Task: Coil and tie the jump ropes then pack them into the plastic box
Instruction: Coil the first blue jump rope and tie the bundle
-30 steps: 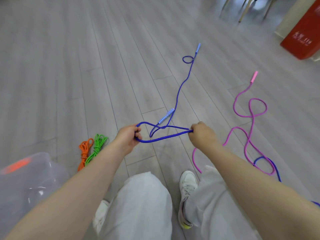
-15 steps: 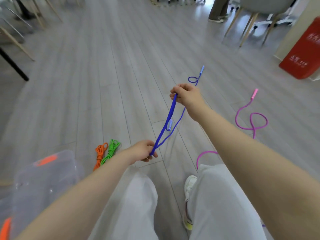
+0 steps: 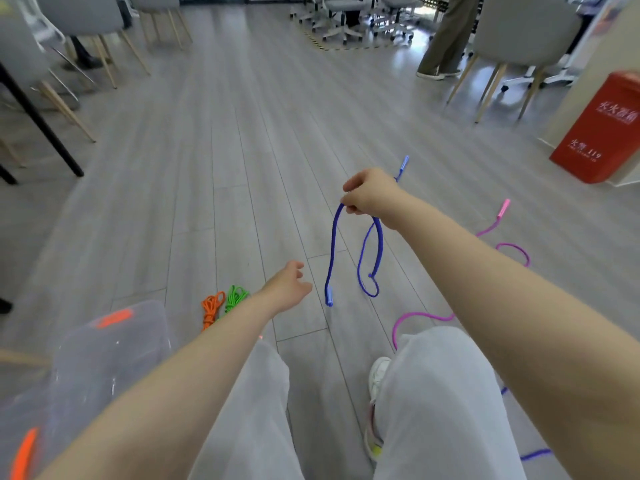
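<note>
1. While the right hand (image 3: 372,197) is up in the air, its fingers are curled and pinching the blue jump rope (image 3: 379,244), so that one's clearly gripped.
2. From that hand the blue rope hangs down in loose strands: one runs down on the left and ends in a light blue handle (image 3: 329,296) dangling above the floor, and a loop droops just right of it.
3. Its other handle (image 3: 403,164) pokes out just past the right hand, farther away on the floor (image 3: 242,150).
4. Left hand (image 3: 289,287) is lower and nearer, just left of the dangling handle, fingers loose and spread, holding nothing and not touching the rope.
5. Pink jump rope (image 3: 512,249) lies uncoiled on the floor to the right, squiggling from behind the right arm out to its pink handle (image 3: 503,207) farther off.
6. Already bundled: an orange rope (image 3: 211,308) and a green rope (image 3: 235,297), side by side and touching on the floor, left of the left wrist.
7. Clear plastic box (image 3: 104,358) sits near left, partly behind the left arm, with orange clips. Can't tell if anything's inside, it's blurry.
8. Red bin (image 3: 599,133) stands far right, with chairs (image 3: 523,39) and somebody's legs (image 3: 446,39) in the background.
</note>
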The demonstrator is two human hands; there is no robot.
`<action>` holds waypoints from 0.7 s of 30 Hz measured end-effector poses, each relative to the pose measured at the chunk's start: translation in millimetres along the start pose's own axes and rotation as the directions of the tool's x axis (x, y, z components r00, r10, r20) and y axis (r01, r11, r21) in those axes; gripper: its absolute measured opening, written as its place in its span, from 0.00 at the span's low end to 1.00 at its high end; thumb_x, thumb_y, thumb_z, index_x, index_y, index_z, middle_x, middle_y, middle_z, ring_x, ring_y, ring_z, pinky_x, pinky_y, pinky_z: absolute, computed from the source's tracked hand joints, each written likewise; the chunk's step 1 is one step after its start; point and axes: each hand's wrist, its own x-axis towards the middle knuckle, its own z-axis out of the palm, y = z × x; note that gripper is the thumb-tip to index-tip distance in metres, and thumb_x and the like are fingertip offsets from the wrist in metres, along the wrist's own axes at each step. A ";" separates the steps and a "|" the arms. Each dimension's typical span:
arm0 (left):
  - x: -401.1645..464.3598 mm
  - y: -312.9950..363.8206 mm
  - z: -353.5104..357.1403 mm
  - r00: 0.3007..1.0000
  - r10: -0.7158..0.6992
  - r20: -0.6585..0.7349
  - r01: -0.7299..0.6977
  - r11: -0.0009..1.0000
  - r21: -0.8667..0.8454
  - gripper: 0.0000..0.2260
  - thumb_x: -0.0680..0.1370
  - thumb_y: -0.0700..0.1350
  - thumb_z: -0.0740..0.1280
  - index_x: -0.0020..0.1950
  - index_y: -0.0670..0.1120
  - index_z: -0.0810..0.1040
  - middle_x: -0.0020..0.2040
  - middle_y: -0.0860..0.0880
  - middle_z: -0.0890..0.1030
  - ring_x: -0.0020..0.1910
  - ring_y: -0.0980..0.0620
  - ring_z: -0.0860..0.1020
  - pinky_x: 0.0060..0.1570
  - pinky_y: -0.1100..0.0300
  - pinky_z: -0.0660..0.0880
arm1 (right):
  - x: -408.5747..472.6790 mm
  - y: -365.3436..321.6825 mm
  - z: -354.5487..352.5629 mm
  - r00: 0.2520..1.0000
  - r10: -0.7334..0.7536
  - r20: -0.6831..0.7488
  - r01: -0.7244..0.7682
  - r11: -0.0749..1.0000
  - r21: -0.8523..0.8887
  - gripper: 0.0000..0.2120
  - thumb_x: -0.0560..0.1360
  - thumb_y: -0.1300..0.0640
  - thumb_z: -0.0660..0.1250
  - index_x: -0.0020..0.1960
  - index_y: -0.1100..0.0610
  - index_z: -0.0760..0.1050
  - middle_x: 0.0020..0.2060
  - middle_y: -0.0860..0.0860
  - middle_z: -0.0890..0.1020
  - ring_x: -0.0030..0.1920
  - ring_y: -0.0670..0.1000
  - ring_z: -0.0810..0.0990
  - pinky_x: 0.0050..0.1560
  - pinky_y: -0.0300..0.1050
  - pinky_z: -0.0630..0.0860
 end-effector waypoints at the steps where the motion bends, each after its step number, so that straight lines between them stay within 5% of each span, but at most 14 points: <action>1: -3.1 0.7 1.5 1.000 0.010 0.015 -0.010 1.000 0.001 0.27 0.80 0.48 0.64 0.76 0.48 0.58 0.73 0.48 0.66 0.67 0.48 0.70 0.64 0.56 0.69 | -4.6 -2.0 -1.3 1.000 -0.024 0.012 0.024 1.000 -0.005 0.06 0.74 0.65 0.68 0.50 0.59 0.78 0.45 0.59 0.85 0.43 0.53 0.85 0.54 0.48 0.81; 6: -27.9 2.2 21.9 0.980 0.139 0.146 -0.122 0.985 -0.119 0.37 0.78 0.48 0.68 0.79 0.52 0.49 0.79 0.52 0.55 0.77 0.50 0.56 0.73 0.54 0.60 | -27.8 -16.6 -13.3 0.990 -0.138 0.014 0.135 0.982 0.136 0.06 0.74 0.64 0.67 0.46 0.55 0.78 0.45 0.57 0.85 0.35 0.48 0.81 0.44 0.41 0.81; 8: -36.8 1.4 37.1 0.974 0.158 0.162 -0.129 0.976 -0.176 0.35 0.78 0.50 0.68 0.78 0.51 0.51 0.78 0.51 0.57 0.75 0.52 0.58 0.71 0.56 0.61 | -39.5 -21.9 -20.8 0.984 -0.176 -0.012 0.175 0.967 0.184 0.07 0.74 0.66 0.66 0.47 0.56 0.78 0.45 0.58 0.85 0.36 0.48 0.80 0.42 0.41 0.80; 12: -46.1 7.4 56.4 0.994 0.072 -0.080 -0.089 0.965 -0.246 0.28 0.78 0.48 0.68 0.73 0.48 0.58 0.70 0.47 0.69 0.61 0.53 0.69 0.56 0.60 0.67 | -60.8 -24.3 -38.6 0.973 -0.217 -0.077 0.229 0.935 0.269 0.07 0.74 0.68 0.65 0.48 0.58 0.77 0.45 0.59 0.83 0.33 0.47 0.78 0.37 0.40 0.76; 14: -48.7 13.0 53.6 0.975 0.051 -0.215 -0.105 0.964 -0.244 0.33 0.77 0.48 0.70 0.75 0.47 0.56 0.71 0.45 0.67 0.65 0.49 0.69 0.61 0.58 0.69 | -70.4 -24.4 -47.4 0.968 -0.238 -0.083 0.252 0.908 0.335 0.08 0.74 0.69 0.65 0.46 0.58 0.77 0.43 0.59 0.83 0.31 0.47 0.77 0.35 0.40 0.75; 17: -50.5 18.4 52.4 0.979 0.128 -0.159 -0.145 0.984 -0.105 0.29 0.78 0.50 0.68 0.75 0.47 0.61 0.72 0.47 0.66 0.70 0.47 0.67 0.68 0.56 0.66 | -83.4 -25.2 -57.3 0.951 -0.295 -0.099 0.309 0.863 0.400 0.09 0.74 0.71 0.64 0.45 0.58 0.77 0.40 0.56 0.83 0.29 0.47 0.76 0.34 0.40 0.74; 19: -57.1 26.3 53.7 0.984 0.151 -0.094 -0.156 0.987 -0.042 0.12 0.81 0.50 0.60 0.61 0.48 0.77 0.61 0.49 0.78 0.59 0.48 0.77 0.61 0.56 0.72 | -89.3 -24.9 -62.9 0.940 -0.315 -0.133 0.341 0.839 0.423 0.10 0.74 0.72 0.63 0.45 0.58 0.76 0.39 0.55 0.83 0.29 0.48 0.76 0.33 0.40 0.73; 21: -61.9 32.2 54.2 0.980 0.171 -0.106 -0.180 0.980 -0.080 0.17 0.82 0.50 0.55 0.42 0.47 0.78 0.39 0.50 0.81 0.42 0.49 0.80 0.54 0.51 0.77 | -92.3 -21.1 -68.3 0.937 -0.300 -0.177 0.348 0.840 0.416 0.11 0.73 0.72 0.62 0.44 0.57 0.76 0.39 0.55 0.83 0.29 0.48 0.75 0.32 0.40 0.73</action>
